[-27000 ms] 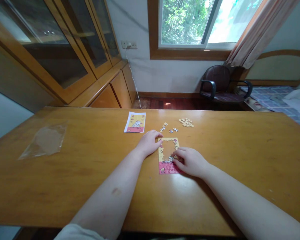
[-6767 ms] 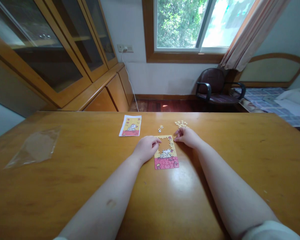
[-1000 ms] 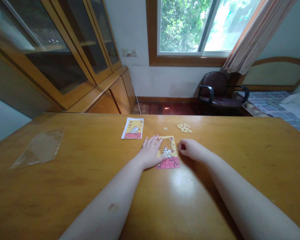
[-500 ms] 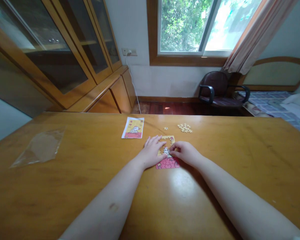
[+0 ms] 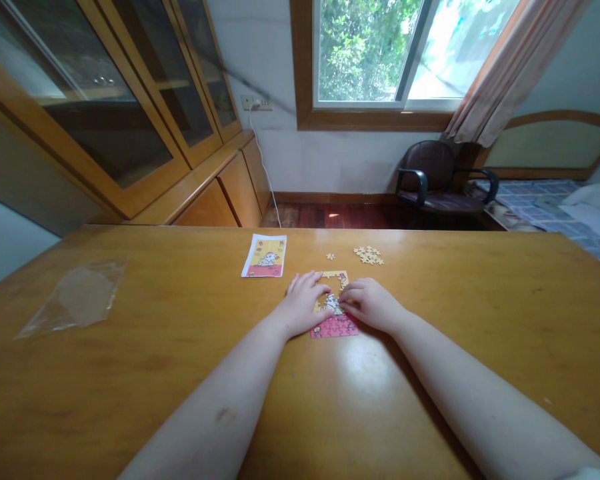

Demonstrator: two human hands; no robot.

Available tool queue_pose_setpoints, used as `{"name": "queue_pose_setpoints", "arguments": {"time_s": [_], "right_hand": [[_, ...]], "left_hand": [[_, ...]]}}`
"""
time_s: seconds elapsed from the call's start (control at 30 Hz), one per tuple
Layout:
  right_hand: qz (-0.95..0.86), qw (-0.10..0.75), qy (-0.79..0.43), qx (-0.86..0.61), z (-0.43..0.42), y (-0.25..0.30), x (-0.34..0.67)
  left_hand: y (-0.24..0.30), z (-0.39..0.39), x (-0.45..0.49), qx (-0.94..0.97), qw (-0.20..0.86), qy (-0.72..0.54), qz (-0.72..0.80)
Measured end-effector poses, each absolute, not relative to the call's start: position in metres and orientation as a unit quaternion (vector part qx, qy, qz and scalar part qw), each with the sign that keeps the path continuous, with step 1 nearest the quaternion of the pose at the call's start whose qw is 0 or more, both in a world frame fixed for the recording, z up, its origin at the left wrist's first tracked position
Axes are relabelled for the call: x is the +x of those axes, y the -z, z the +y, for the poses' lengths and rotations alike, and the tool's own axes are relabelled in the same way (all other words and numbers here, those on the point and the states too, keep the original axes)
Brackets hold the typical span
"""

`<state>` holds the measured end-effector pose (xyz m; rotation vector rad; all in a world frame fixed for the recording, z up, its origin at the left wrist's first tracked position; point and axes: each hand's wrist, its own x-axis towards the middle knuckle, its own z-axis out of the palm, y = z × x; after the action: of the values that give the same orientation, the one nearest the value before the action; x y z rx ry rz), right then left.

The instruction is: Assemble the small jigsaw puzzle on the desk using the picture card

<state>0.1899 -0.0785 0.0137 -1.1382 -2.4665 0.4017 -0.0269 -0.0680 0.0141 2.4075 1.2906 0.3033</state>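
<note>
A small jigsaw puzzle (image 5: pixel 336 325) with a yellow border, a pink bottom band and a white animal lies in the middle of the wooden table (image 5: pixel 130 373). My left hand (image 5: pixel 304 305) rests flat on the puzzle's left side, fingers spread. My right hand (image 5: pixel 369 303) sits on the puzzle's right side with its fingertips pinched together over the middle; whether a piece is between them I cannot make out. A pile of loose pieces (image 5: pixel 369 255) and a single loose piece (image 5: pixel 331 256) lie just beyond the puzzle.
A printed picture card (image 5: pixel 265 255) lies left of the puzzle. A clear plastic bag (image 5: pixel 75 297) lies at the table's far left. Beyond the table are wooden cabinets (image 5: pixel 145 113), a dark armchair (image 5: pixel 437 180), a window and a bed.
Over the last second my right hand moved left from the puzzle's right edge onto its middle. Over the longer span, the puzzle's centre filled in and the loose pieces thinned out.
</note>
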Motion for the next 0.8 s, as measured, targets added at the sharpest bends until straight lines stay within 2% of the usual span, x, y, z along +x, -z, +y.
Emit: {"name": "queue_pose_setpoints", "arguments": {"time_s": [0.8], "right_hand": [[-0.869,0.206,-0.106,-0.437,-0.0788,-0.0137,0.1849]], "left_hand": [[-0.0161,-0.0693,-0.0263,0.86,0.196,-0.132,0.452]]}}
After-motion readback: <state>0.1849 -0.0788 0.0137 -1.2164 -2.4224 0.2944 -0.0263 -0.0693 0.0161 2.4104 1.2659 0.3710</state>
